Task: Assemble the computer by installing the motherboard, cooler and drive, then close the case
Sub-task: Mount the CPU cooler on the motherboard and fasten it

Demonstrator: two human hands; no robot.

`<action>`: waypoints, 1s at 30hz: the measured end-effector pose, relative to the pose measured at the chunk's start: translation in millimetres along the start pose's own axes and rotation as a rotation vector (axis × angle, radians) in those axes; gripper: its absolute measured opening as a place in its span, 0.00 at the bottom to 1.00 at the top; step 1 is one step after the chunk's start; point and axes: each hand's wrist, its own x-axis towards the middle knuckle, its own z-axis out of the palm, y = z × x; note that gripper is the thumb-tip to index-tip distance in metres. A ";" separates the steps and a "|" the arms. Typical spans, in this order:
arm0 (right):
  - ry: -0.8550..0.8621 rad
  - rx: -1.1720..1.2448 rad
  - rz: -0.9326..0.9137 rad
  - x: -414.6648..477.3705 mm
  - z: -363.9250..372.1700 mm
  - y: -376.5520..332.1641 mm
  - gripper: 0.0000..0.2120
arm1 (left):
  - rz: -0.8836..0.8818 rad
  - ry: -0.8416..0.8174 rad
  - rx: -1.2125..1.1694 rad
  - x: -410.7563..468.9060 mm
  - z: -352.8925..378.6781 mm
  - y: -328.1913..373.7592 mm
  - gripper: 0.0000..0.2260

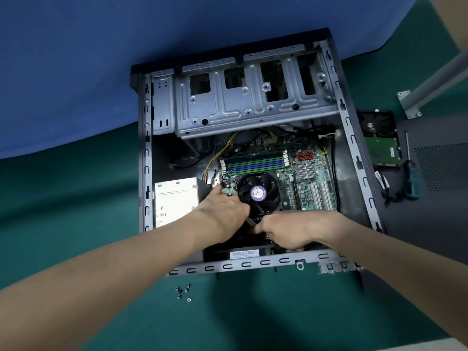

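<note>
Reaching into the open computer case (pixel 354 138), which lies on its side on a green mat (pixel 76 198), the person works with both hands at the near edge of the CPU cooler (pixel 258 192). The cooler sits on the motherboard (pixel 307 171), which lies inside the case. The left hand (pixel 222 209) curls its fingers round the cooler's near-left corner. The right hand (pixel 286 231) is curled too, thumb towards a dark piece between the hands; whether it grips anything I cannot tell. The hard drive (pixel 379 144) lies outside, circuit board up, just beside the case's right wall. Near it are a teal-handled screwdriver (pixel 409 173) and the side panel (pixel 435 198). Loose screws (pixel 183 291) lie on the mat near the case's front edge.
</note>
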 end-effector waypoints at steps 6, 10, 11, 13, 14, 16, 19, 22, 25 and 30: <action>-0.040 0.005 0.022 8.8 -1.0 -1.1 0.26 | -0.050 -0.003 -0.063 1.6 -2.8 1.2 0.08; -0.043 -0.004 0.014 9.7 -1.4 -3.0 0.24 | -0.104 0.020 -0.099 -0.1 -1.5 6.1 0.07; -0.033 0.007 0.018 8.1 -1.1 -3.4 0.23 | -0.114 0.026 -0.105 -0.8 -0.6 7.5 0.07; 0.011 0.023 0.020 2.5 -0.7 -2.2 0.23 | -0.134 0.037 -0.115 -1.6 1.8 10.4 0.07; 0.045 0.028 0.016 -0.9 -0.4 -0.5 0.22 | -0.145 0.043 -0.120 -1.3 3.0 11.6 0.07; 0.103 0.030 0.008 -7.5 0.4 2.2 0.24 | -0.162 0.045 -0.132 -0.8 4.8 13.4 0.07; 0.141 0.013 0.007 -11.9 5.1 3.7 0.26 | -0.170 0.040 -0.133 1.3 7.4 14.1 0.06; 0.184 0.065 0.015 -12.8 5.2 4.5 0.24 | -0.154 0.057 -0.121 2.5 7.4 13.8 0.06; 0.222 0.149 -0.001 -13.7 1.6 8.0 0.22 | -0.114 0.046 -0.096 5.1 7.4 14.6 0.08; 0.420 0.274 -0.058 -18.7 -4.3 13.0 0.17 | -0.073 0.022 -0.030 8.9 6.6 16.8 0.11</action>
